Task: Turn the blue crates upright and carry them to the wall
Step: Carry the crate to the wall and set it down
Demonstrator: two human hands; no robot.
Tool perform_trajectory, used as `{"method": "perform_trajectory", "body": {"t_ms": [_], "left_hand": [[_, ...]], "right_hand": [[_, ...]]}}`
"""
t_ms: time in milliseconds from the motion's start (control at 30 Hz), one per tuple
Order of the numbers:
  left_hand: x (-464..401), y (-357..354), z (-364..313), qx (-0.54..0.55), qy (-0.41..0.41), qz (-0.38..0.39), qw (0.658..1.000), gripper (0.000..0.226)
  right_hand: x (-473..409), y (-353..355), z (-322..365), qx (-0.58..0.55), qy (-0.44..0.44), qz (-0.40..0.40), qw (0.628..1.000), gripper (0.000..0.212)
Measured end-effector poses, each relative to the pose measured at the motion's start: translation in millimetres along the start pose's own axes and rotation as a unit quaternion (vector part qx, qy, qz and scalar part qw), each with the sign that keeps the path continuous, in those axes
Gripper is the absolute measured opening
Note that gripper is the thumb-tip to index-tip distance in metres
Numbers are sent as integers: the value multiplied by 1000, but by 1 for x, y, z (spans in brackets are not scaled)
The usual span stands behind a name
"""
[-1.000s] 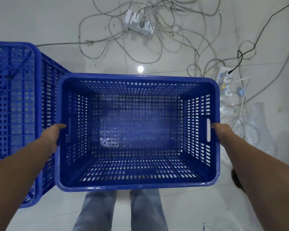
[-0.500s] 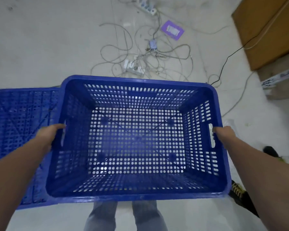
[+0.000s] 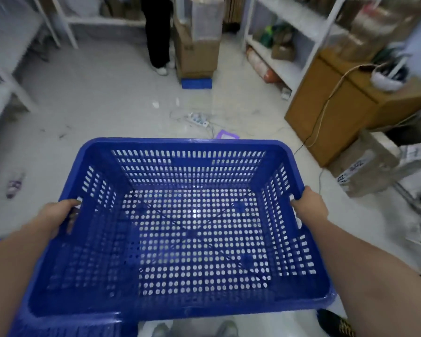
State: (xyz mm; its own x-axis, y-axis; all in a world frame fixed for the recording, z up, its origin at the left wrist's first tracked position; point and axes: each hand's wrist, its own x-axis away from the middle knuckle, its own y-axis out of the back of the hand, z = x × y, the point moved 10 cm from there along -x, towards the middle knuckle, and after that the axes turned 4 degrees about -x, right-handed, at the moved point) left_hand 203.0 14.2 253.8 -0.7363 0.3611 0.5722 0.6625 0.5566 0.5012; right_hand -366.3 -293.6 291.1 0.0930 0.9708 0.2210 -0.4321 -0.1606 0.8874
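I hold an upright, empty blue perforated crate (image 3: 185, 144) level in front of me, above the white floor. My left hand (image 3: 58, 216) grips the handle slot in its left wall, and my right hand (image 3: 310, 206) grips the slot in its right wall. A sliver of a second blue crate (image 3: 66, 324) shows below the held crate at the bottom left, mostly hidden. Far ahead, another blue crate (image 3: 197, 83) lies on the floor under stacked cardboard boxes.
A person in black trousers (image 3: 158, 32) stands ahead by stacked cardboard boxes (image 3: 196, 49). White shelving (image 3: 284, 32) lines the right, with brown boxes (image 3: 326, 110) beside it. A power strip and cables (image 3: 198, 119) lie on the floor ahead. A white rack (image 3: 3, 59) stands at left.
The view has swung up from the floor to the room ahead. The crate stays in both hands; the overturned crate at left has slid almost out of sight.
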Motion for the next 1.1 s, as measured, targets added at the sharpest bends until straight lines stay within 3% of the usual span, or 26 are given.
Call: {"method": "perform_trajectory", "body": {"t_ms": [333,567,700,800,933,1100], "left_hand": [[66,123,-94,2,-66,-16,998,42],[118,210,-124,4,-92,-109,990,40],[150,246,-104,14,-57,-147,987,28],[181,266,-81,30,-36,-176,983,48],[226,292,-42,68,-13,-245,967,56],[282,322,53,127,50,-318,938,40]], "right_hand": [[34,98,123,2,94,-34,995,19],[26,141,208,8,150,-24,988,10],[22,148,257,5,198,-14,980,5],[28,147,292,24,244,-5,969,3],[42,132,336,43,304,19,951,11],[91,97,384,55,369,64,926,18]]}}
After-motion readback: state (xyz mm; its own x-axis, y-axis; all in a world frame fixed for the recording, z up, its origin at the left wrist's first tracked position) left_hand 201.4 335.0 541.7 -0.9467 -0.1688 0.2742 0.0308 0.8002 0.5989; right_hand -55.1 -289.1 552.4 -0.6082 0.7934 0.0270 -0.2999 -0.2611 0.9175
